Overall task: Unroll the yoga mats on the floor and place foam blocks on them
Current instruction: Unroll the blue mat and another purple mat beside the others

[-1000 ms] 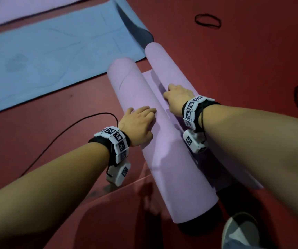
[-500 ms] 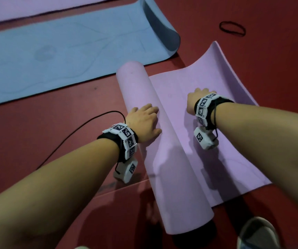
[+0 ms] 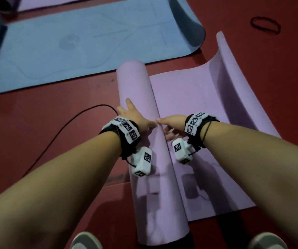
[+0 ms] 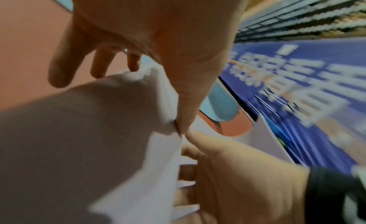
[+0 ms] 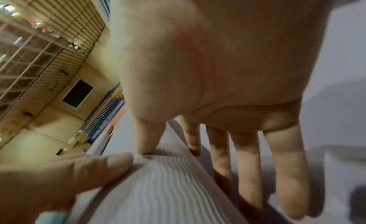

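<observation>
Since a second ago the right hand (image 3: 171, 124) has been brought off the flattened sheet to the rolled lilac foam yoga mat (image 3: 144, 123) on the red floor (image 3: 45, 123), both grips flat-fingered beside the left hand (image 3: 135, 116), so further unrolling is judged next.

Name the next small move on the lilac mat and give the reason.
Probably push the rolled part of the lilac foam yoga mat leftward with both hands: the left hand and right hand rest open against it, and most of the mat remains rolled on the red floor.
</observation>
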### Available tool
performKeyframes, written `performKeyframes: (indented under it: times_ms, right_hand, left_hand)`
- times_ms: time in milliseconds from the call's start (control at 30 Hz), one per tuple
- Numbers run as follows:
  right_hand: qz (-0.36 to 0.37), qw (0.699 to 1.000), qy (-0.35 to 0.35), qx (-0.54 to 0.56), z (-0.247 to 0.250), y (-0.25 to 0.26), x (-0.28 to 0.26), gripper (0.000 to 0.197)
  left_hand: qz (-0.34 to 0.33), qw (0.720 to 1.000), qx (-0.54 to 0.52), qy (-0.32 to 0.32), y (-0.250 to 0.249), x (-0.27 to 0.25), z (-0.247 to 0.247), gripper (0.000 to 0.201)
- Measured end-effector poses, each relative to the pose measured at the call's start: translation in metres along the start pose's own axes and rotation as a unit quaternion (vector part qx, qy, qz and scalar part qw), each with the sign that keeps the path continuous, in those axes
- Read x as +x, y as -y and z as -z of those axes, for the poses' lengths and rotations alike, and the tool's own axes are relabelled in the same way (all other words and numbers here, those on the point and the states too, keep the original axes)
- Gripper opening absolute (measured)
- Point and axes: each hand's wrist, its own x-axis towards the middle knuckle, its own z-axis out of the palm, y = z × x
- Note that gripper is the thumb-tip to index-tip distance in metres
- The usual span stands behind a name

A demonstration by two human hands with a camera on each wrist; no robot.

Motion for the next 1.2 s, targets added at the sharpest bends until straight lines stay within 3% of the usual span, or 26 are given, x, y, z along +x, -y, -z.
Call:
performKeyframes:
  times_ms: [100,233,433,533,667,733,867,900,1000,1100,1200]
  right_hand:
    - [-0.023,0.998,0.013,0.049,-0.021,0.002,0.014,0.089]
    - [-0.037,0.998,0.007,0.059,-0.045,-0.007,0.028,0.101]
    - [0.007,0.998,0.009,0.055,-0.060,0.007,0.003,0.072]
    - [0.021,0.998,0.012,0.054,-0.073,0.015,0.006,0.090]
    - [0.016,0.998,0.024,0.060,-0.102,0.028,0.013,0.107]
    - [0.017,0.997,0.032,0.069,-0.111,0.032,0.014,0.103]
    - [0.036,0.996,0.041,0.068,-0.106,0.023,0.014,0.061]
    - [0.043,0.997,0.030,0.050,-0.098,0.020,0.015,0.057]
    - [0.065,0.990,-0.092,-0.088,-0.057,0.015,0.018,0.078]
    - [0.036,0.940,-0.266,-0.210,-0.007,0.009,0.012,0.074]
    - [-0.023,0.899,-0.361,-0.246,0.038,-0.003,0.003,0.068]
  left_hand:
    - [0.068,0.991,-0.117,0.014,0.028,0.012,-0.003,0.148]
    - [0.090,0.938,-0.332,0.040,0.064,0.017,-0.012,0.144]
    - [0.071,0.929,-0.362,0.016,0.066,0.019,-0.005,0.132]
    - [0.066,0.931,-0.359,0.011,0.073,0.019,0.011,0.119]
    - [0.076,0.936,-0.345,-0.002,0.093,0.027,0.029,0.128]
    - [0.085,0.938,-0.337,-0.006,0.103,0.031,0.034,0.128]
    - [0.107,0.946,-0.307,0.013,0.106,0.028,0.036,0.120]
    - [0.122,0.949,-0.290,0.019,0.104,0.029,0.034,0.120]
    - [0.134,0.972,-0.191,-0.003,0.086,0.029,0.030,0.122]
    - [0.023,0.998,-0.001,-0.056,0.058,0.031,0.026,0.116]
    - [-0.106,0.981,0.151,-0.067,0.023,0.032,0.015,0.082]
